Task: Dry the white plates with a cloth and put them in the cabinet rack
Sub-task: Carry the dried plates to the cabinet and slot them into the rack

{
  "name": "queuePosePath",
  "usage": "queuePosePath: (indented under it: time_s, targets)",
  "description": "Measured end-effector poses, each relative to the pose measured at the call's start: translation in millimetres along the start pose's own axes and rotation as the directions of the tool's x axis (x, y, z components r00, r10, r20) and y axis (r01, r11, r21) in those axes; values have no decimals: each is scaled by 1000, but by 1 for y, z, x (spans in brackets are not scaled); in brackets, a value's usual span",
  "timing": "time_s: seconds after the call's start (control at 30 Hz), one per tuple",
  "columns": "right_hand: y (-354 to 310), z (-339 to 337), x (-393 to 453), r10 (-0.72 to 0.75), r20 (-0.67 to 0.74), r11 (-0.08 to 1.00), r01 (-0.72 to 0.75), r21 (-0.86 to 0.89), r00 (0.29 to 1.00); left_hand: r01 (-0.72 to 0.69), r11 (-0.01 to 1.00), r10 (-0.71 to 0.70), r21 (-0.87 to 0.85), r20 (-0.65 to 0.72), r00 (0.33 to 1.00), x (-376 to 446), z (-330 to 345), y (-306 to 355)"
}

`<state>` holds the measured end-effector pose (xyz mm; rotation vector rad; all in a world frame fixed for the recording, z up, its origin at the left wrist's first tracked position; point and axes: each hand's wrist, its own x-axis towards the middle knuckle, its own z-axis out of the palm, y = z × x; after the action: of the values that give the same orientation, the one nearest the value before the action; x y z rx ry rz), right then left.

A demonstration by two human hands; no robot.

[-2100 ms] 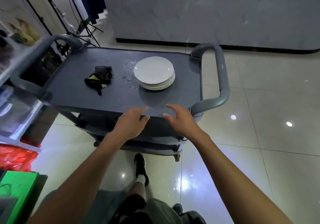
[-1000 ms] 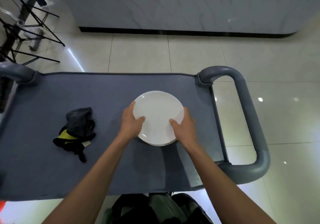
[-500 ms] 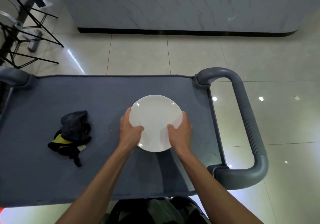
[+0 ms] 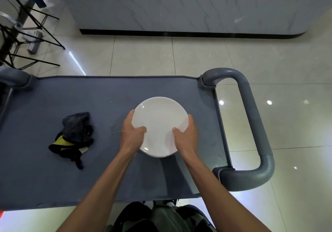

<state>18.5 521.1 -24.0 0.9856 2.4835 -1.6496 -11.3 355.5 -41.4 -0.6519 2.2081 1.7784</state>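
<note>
Gripping the top plate [image 4: 159, 122] at its two sides, both hands had closed in since two seconds earlier, when they hung spread and empty over the near edge of the cart [image 4: 107, 183]. In the head view, the only one, the left hand [image 4: 132, 133] held the plate's left rim, thumb laid over the face and fingers tucked underneath, out of sight. The right hand [image 4: 186, 134] mirrored it on the right rim. So each grip was pinching the plate between thumb and hidden fingers.

Compared with half a second before, the hold looked almost unchanged. A sliver of a lower rim showed beneath the near edge, so the plate seemed to sit on, or just above, the stack of plates [image 4: 156, 155]; whether it had lifted clear I could not tell.

The stack stood on the right half of the grey surface, near the cart's handle [image 4: 255, 124]. The cloth [image 4: 75, 133], a dark crumpled bundle with a yellow patch, lay well apart to the left, untouched.

Judging from that, the task was at its very start: one plate was being taken, nothing had been dried, and no cabinet rack was in view. One hand would probably have to let go to fetch the cloth.
</note>
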Motion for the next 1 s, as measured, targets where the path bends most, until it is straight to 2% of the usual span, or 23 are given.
queuePosePath:
  time_s: [0.2,0.33,0.47,0.7,0.9,1.0]
  targets:
    - [-6,-4,1,-41,-9,999,41,-10,999,-87,996,87,-19,-12,996,-4,-5,2]
    - [-8,-4,-7,-12,2,1000,12,-12,1000,-105,994,105,-15,-19,994,-1,-7,7]
    - [-12,-3,-13,-38,-1,999,38,-10,999,-151,984,155,94,-35,987,-2,-13,5]
    - [-12,-8,-22,-116,-5,993,116,-34,993,-282,938,282,203,30,959,-8,-19,9]
    - [-8,-15,-33,-85,-85,996,82,-39,993,-410,884,385,223,149,911,-13,-14,19]
    - [-6,-27,-37,-66,-140,997,60,-44,988,-440,866,392,237,222,893,-16,-7,23]
